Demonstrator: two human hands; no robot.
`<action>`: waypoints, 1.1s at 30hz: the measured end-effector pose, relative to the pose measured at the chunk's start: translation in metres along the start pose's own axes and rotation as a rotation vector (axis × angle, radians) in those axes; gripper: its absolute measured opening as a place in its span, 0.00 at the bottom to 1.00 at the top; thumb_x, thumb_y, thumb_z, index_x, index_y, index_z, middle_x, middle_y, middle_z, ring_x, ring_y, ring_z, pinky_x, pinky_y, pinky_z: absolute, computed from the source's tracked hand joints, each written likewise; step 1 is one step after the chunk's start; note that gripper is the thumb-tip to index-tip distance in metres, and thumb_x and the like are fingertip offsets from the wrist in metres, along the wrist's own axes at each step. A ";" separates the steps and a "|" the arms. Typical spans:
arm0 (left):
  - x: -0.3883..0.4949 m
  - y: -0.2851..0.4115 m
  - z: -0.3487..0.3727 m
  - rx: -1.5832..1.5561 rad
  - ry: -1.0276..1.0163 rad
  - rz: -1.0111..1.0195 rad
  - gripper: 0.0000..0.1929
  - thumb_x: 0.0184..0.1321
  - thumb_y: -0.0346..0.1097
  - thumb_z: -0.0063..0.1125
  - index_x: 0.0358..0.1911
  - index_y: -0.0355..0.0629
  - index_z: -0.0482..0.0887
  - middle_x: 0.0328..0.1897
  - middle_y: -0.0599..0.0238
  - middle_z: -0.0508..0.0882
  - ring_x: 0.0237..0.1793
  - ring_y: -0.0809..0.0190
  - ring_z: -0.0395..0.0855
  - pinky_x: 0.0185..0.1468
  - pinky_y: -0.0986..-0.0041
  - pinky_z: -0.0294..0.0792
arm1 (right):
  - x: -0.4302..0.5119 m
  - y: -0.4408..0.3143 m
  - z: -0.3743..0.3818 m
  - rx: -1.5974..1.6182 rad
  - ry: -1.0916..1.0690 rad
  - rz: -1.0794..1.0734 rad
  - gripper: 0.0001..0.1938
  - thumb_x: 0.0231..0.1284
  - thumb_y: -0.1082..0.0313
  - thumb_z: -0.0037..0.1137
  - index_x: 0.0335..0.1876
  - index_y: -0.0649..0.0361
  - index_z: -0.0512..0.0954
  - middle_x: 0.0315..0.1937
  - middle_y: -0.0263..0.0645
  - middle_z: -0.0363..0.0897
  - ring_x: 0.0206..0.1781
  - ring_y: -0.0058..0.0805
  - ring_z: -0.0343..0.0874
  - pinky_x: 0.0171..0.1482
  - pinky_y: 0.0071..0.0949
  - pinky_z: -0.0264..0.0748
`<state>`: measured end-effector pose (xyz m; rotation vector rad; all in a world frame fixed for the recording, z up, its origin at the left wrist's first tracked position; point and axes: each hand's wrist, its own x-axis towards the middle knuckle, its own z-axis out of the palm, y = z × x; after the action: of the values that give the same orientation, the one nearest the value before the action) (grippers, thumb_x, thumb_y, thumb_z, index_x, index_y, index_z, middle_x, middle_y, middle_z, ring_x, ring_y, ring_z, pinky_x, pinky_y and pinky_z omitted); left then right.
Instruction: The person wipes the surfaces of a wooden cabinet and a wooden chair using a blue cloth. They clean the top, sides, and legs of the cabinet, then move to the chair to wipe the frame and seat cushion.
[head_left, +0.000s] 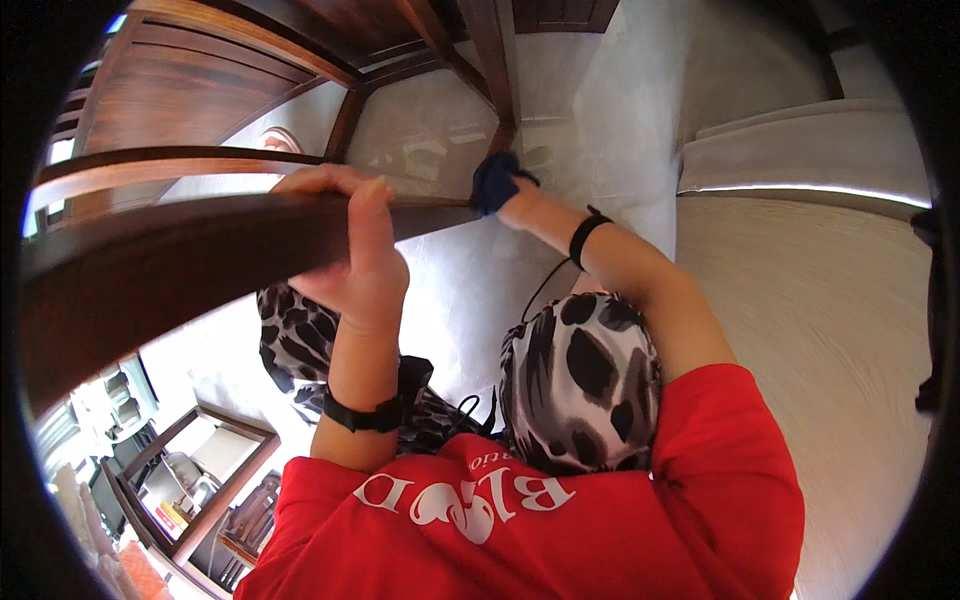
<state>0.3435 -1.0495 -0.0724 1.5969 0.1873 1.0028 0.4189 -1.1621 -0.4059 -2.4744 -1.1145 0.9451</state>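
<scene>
My left hand (352, 240) grips a dark brown wooden beam (165, 255), part of a wooden furniture frame, with the thumb over its near face. My right hand (506, 191) reaches forward with a dark blue cloth (495, 180) bunched in it. The cloth touches the lower corner of the frame, where a wooden leg (491, 67) meets the rail near the floor. Most of the right fingers are hidden by the cloth.
A smooth grey floor (465, 277) lies below. To the right stand a beige surface (795, 300) and a pale fabric edge (802, 146). At lower left is a wooden-framed stand (195, 532) with objects. My patterned knees are close beneath my arms.
</scene>
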 end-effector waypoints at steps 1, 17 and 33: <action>-0.001 0.001 -0.001 0.031 0.020 -0.035 0.11 0.61 0.19 0.52 0.45 0.40 0.74 0.31 0.62 0.81 0.29 0.64 0.81 0.39 0.71 0.78 | -0.002 -0.006 0.000 0.026 -0.039 -0.022 0.17 0.65 0.68 0.42 0.54 0.66 0.76 0.59 0.53 0.75 0.60 0.50 0.75 0.61 0.38 0.73; 0.003 0.011 -0.014 0.185 -0.157 -0.166 0.21 0.56 0.34 0.72 0.48 0.39 0.75 0.37 0.67 0.81 0.39 0.65 0.78 0.47 0.75 0.71 | -0.116 -0.080 -0.264 1.504 -0.151 -0.061 0.27 0.63 0.56 0.52 0.63 0.67 0.73 0.54 0.39 0.80 0.57 0.31 0.77 0.61 0.31 0.71; -0.052 0.030 -0.070 0.193 -0.151 -0.173 0.19 0.62 0.30 0.65 0.54 0.35 0.73 0.53 0.58 0.70 0.42 0.64 0.82 0.41 0.75 0.79 | -0.202 -0.346 -0.452 0.191 1.642 -0.915 0.34 0.72 0.40 0.38 0.67 0.67 0.63 0.60 0.65 0.69 0.65 0.63 0.69 0.68 0.52 0.64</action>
<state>0.2524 -1.0394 -0.0758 1.7917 0.3203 0.7452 0.4207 -1.0699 0.1915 -1.3463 -1.0411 -1.0211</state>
